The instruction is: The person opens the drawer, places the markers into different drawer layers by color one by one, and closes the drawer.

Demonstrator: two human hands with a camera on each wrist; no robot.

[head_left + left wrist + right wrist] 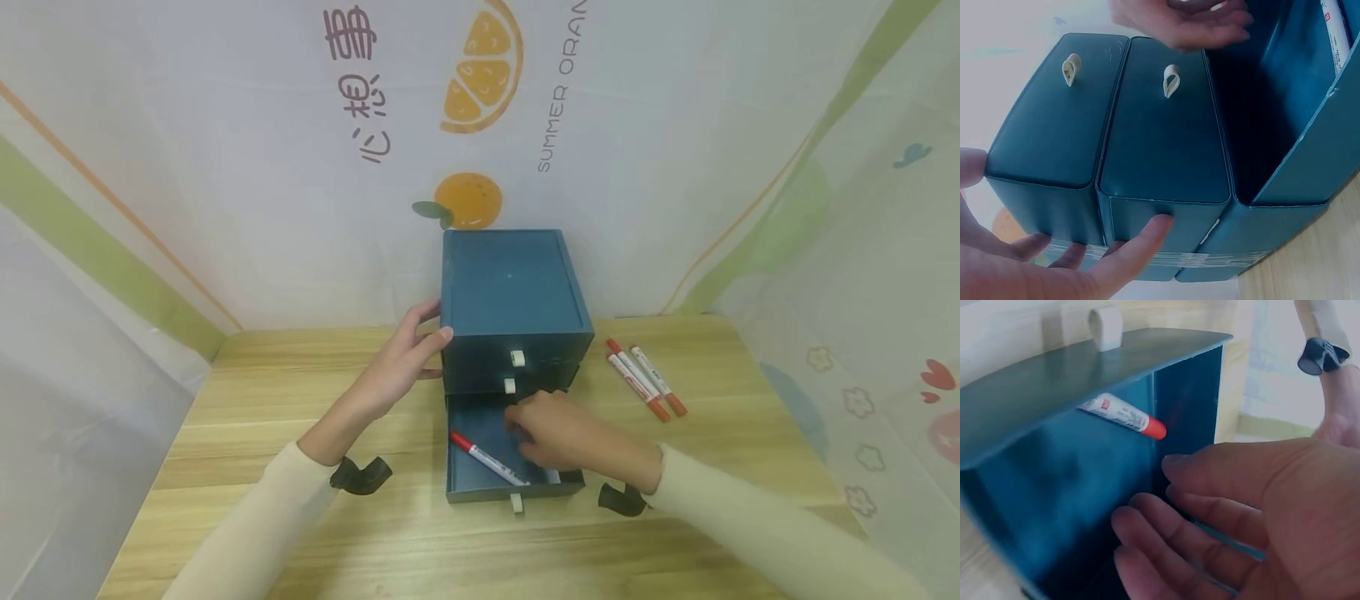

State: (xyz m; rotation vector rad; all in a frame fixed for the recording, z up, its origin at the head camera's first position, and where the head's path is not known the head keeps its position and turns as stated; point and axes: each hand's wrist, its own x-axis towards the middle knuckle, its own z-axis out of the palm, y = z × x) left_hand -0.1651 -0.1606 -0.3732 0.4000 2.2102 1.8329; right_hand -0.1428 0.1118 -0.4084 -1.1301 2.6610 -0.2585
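A dark blue three-drawer box (517, 283) stands on the table with its bottom drawer (472, 494) pulled out. In that drawer lies a red-capped white marker (489, 464), seen also in the right wrist view as a marker (1125, 415). My left hand (397, 367) rests against the box's left side, thumb near the top front corner; its extended fingers (1138, 250) touch the side wall in the left wrist view. Over the open drawer is my right hand (558, 429). The right wrist view shows this hand (1229, 512) with loosely bent fingers and nothing between them.
Several red-and-white markers (645, 383) lie on the wooden table (315, 542) to the right of the box. White loops (517, 358) serve as drawer pulls. A printed curtain (300, 208) hangs behind and at both sides.
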